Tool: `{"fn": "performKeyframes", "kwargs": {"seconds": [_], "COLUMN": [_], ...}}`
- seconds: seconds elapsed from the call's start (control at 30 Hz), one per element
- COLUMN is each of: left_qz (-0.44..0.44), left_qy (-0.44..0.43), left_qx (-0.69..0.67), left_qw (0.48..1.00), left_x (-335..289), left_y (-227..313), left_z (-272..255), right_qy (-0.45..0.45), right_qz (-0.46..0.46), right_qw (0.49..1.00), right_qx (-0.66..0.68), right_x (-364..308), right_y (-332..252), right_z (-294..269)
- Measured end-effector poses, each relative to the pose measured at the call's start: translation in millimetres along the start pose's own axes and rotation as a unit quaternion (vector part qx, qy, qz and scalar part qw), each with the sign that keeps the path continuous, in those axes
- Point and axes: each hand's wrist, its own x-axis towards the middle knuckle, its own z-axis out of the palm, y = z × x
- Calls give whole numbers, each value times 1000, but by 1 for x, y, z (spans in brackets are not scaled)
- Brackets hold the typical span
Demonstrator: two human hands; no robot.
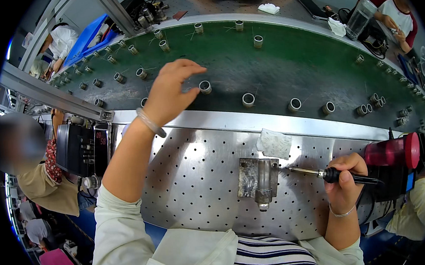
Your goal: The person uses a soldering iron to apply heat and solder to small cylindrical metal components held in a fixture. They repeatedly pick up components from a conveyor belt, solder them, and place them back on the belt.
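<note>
My left hand (170,91) reaches over the green conveyor belt, its thumb and fingers apart around nothing. Just right of its fingertips stands a short metal sleeve (205,87) with thin wires. In my right hand (345,182) is a soldering iron (319,173), held like a pen, its tip pointing left. That tip lies close to the right side of a metal fixture block (247,179) on the perforated worktop. A cylindrical metal piece (263,178) rests along the block, its narrow end toward me. Behind the block lies a crumpled whitish pad (274,144).
The belt (296,62) crosses in front, carrying many sleeves such as one (248,99) near its edge. A red-lidded container (391,153) stands right, a black instrument box (78,149) left. A metal frame post (54,94) rises at left. Several people work around.
</note>
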Motion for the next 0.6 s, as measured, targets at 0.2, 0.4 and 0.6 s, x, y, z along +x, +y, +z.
{"fn": "performKeyframes", "kwargs": {"seconds": [0.2, 0.4, 0.6], "left_qz": [-123, -272, -241], "left_qy": [-100, -236, -313], "left_qx": [-73, -563, -636], "left_qw": [985, 744, 663], "left_x": [-1, -16, -16], "left_y": [-1, 84, 97], "left_z": [22, 5, 29], "right_qy": [0, -23, -30], "right_qz": [-16, -16, -17], "right_qw": [1000, 999, 999], "right_qx": [21, 29, 23], "right_x": [0, 0, 0], "right_y": [-2, -2, 1], "right_z": [1, -1, 2]}}
